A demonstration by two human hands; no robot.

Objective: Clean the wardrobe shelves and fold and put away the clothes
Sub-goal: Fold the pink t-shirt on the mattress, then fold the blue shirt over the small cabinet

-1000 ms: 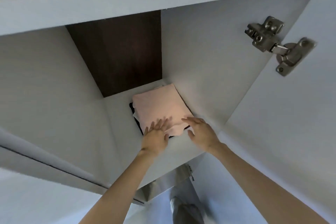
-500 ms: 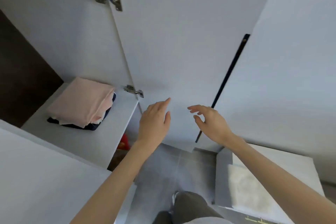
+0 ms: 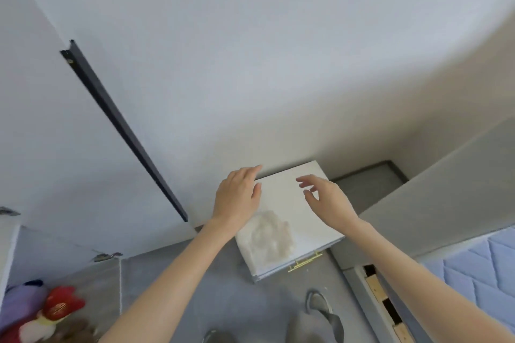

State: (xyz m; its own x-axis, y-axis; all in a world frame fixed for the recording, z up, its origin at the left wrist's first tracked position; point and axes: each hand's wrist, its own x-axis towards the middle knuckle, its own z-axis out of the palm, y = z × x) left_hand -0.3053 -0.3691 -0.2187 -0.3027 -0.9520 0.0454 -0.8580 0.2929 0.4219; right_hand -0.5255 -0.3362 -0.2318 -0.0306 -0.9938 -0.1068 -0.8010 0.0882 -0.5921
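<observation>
Both of the person's hands hang over the low white cabinet (image 3: pixel 315 231) beside the bed (image 3: pixel 473 267), and neither holds anything. The left hand (image 3: pixel 238 198) is flat, fingers straight and together, over the cabinet's back-left corner. The right hand (image 3: pixel 327 200) has its fingers spread and loosely bent above the bare top. Whether either one touches the surface, I cannot tell.

What they seem to be after is the pale crumpled cloth (image 3: pixel 271 237). It lies on the front-left part of the cabinet top, just below the left wrist and behind the brass handle (image 3: pixel 305 262). From here it looks thin, limp and very light, with no stiffness in it. It could be a wiping rag or a small garment; I cannot say which. It should neither slip nor break, but any part left loose will sag and trail. I would pinch it at the bunched middle to carry it in 1 hand, or find 2 corners if it is to be folded.

The wardrobe door (image 3: pixel 50 133) stands to the left, with plush toys (image 3: pixel 41 312) low down beside it.
</observation>
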